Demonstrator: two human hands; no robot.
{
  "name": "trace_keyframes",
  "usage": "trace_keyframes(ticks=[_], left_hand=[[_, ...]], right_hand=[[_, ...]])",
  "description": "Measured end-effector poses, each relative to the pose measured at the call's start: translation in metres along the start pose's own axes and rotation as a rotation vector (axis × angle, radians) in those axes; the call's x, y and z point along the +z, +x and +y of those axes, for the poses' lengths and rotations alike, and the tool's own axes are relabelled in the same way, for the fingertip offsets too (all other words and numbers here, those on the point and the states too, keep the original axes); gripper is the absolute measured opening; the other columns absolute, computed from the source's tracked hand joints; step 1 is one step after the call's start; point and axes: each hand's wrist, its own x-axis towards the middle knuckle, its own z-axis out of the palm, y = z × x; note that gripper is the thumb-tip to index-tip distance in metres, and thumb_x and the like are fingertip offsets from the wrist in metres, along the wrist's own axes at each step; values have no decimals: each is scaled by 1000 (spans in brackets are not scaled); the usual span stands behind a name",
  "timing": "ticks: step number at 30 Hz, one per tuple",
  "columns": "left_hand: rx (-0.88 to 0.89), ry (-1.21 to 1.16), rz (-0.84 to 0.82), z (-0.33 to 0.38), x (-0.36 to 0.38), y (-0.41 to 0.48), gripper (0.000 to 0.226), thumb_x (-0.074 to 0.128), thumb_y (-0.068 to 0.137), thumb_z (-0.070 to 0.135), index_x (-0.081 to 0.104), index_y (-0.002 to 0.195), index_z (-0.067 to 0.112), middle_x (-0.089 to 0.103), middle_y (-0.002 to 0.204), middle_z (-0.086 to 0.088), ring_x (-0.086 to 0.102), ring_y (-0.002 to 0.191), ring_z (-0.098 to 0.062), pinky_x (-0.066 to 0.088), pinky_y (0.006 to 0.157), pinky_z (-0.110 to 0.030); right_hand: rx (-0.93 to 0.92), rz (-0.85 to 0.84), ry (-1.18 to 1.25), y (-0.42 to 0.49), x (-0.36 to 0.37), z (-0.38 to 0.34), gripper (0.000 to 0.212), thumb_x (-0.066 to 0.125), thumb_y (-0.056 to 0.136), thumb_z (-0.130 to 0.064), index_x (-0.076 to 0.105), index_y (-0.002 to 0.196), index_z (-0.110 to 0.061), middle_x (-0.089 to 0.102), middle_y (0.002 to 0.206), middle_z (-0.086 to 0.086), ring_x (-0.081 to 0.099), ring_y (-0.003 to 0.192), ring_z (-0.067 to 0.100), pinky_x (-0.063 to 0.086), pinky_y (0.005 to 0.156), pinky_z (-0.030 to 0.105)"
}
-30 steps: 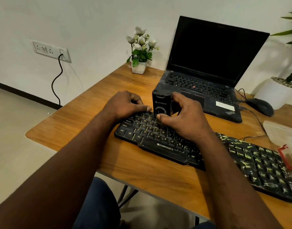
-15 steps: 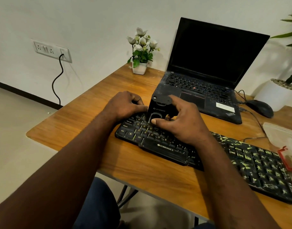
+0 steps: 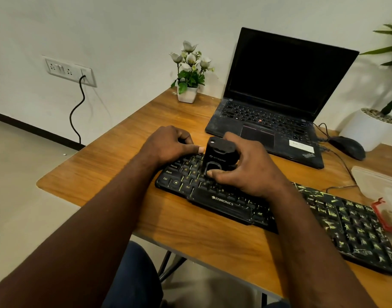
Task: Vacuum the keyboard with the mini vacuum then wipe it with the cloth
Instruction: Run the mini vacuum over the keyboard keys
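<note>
A black Zebronics keyboard (image 3: 226,202) with yellow-green lettering lies slantwise on the wooden table (image 3: 115,174). The black mini vacuum (image 3: 217,156) stands on its left-hand keys, leaning slightly. My right hand (image 3: 252,170) grips the vacuum from the right, thumb at its lower front and fingers behind it. My left hand (image 3: 168,145) rests on the keyboard's far left corner, fingers curled over the back edge and thumb pointing at the vacuum. I cannot pick out a cloth for certain.
An open black laptop (image 3: 268,121) stands behind the keyboard, with a wired mouse (image 3: 348,147) to its right. A small flower pot (image 3: 187,94) sits at the back, a large white planter (image 3: 366,130) at far right. A translucent bag (image 3: 377,181) and a red object (image 3: 385,216) lie near the keyboard's right end.
My right hand has drawn the vacuum a little toward me over the left keys, and it now leans slightly. My left hand has stayed on the keyboard corner.
</note>
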Motion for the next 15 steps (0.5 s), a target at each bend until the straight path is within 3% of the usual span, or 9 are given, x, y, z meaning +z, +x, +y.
trace_keyframes(ticks=[4, 7, 11, 15], left_hand=[[10, -6, 10, 1, 0, -1, 16, 75, 78, 33, 73, 70, 19, 72, 68, 4, 67, 65, -16, 56, 69, -41], [18, 5, 20, 0, 0, 0, 8, 73, 77, 25, 75, 71, 20, 73, 68, 6, 69, 67, -17, 56, 66, -40], [-2, -2, 14, -2, 2, 1, 32, 82, 78, 52, 74, 69, 22, 73, 69, 11, 70, 70, -10, 55, 70, -35], [-22, 3, 5, -2, 2, 2, 39, 83, 75, 60, 75, 71, 23, 74, 72, 11, 71, 75, -9, 60, 79, -41]], right_hand=[[-81, 95, -110, 6, 18, -13, 42, 90, 73, -33, 54, 95, -31, 65, 90, -14, 64, 82, 3, 49, 65, 18], [-113, 97, -103, 6, 21, -16, 41, 88, 74, -30, 52, 94, -30, 63, 89, -14, 63, 82, 8, 52, 66, 24], [50, -20, 16, -4, -4, -4, 41, 88, 76, -22, 56, 99, -32, 69, 99, -8, 69, 90, 8, 62, 79, 36], [150, -48, 94, -13, -31, 10, 43, 89, 74, -15, 60, 101, -30, 73, 97, -6, 73, 88, 8, 64, 77, 37]])
